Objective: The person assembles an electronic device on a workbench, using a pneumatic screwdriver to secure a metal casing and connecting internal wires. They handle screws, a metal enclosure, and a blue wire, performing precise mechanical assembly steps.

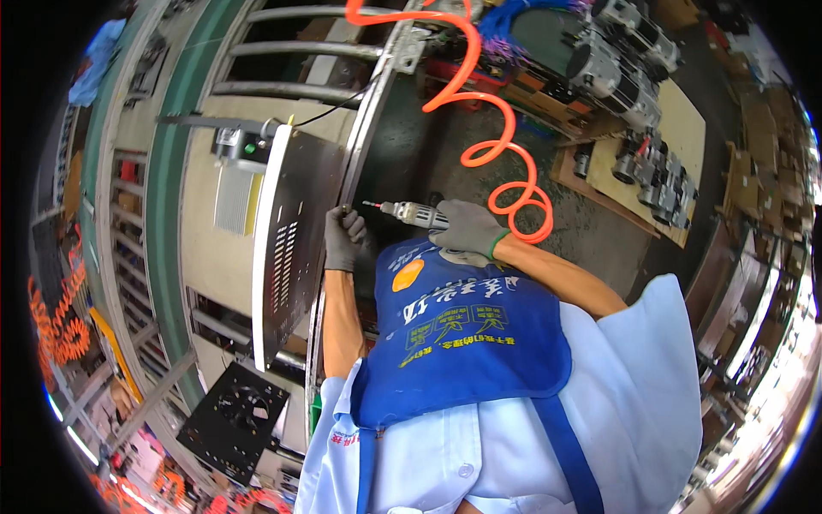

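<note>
Factory floor spreads dark and cluttered on the far right, with grey motors stacked on flat wooden boards. Nearer, a long metal frame rail runs from far to near past a tall black perforated panel standing on edge at the left. 1 orange coiled air hose loops down from the far side to a pneumatic screwdriver. Both of the person's hands wear grey gloves: the right hand is wrapped around the screwdriver's body, its bit pointing left toward the rail, while the left hand is clenched on the rail's edge, just beside the bit.
</note>
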{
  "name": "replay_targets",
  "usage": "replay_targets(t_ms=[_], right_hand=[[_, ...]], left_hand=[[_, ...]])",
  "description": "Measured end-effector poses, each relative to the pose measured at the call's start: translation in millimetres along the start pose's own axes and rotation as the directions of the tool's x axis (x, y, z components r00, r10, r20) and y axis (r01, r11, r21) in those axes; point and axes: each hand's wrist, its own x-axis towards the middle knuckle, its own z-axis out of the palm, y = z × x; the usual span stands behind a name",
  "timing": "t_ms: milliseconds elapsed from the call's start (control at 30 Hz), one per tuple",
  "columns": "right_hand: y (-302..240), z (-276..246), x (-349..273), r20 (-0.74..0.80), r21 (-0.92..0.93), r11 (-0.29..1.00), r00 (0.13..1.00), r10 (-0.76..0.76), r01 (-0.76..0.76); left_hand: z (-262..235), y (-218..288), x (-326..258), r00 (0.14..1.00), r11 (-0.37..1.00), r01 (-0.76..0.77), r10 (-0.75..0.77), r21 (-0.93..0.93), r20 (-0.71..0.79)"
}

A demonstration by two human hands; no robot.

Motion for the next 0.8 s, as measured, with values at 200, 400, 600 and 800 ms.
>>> replay_targets(t_ms=[200,400,600,800], right_hand=[[-8.4,3.0,4.2,0.005,-0.019,0.998,0.998,-0.061,0.061],[0.8,15.7,16.8,-0.017,0.038,0.999,1.000,-0.017,0.017],[54.6,0.4,3.6,-0.214,0.110,0.984,0.964,0.158,-0.137],[111.5,-15.9,-10.1,-0.321,0.199,0.929,0.875,0.361,-0.311]], left_hand=[[35.4,-18.7,-32.1,0.977,0.962,-0.161,0.187,0.220,-0.101],[16.3,-27.2,-27.7,0.864,0.973,-0.217,0.230,0.081,-0.448],[-23.4,-52.2,-36.2,0.853,0.955,-0.031,0.180,0.297,-0.490],[-60.1,-71.2,-25.3,0.870,0.943,0.198,-0.044,0.267,-0.491]])
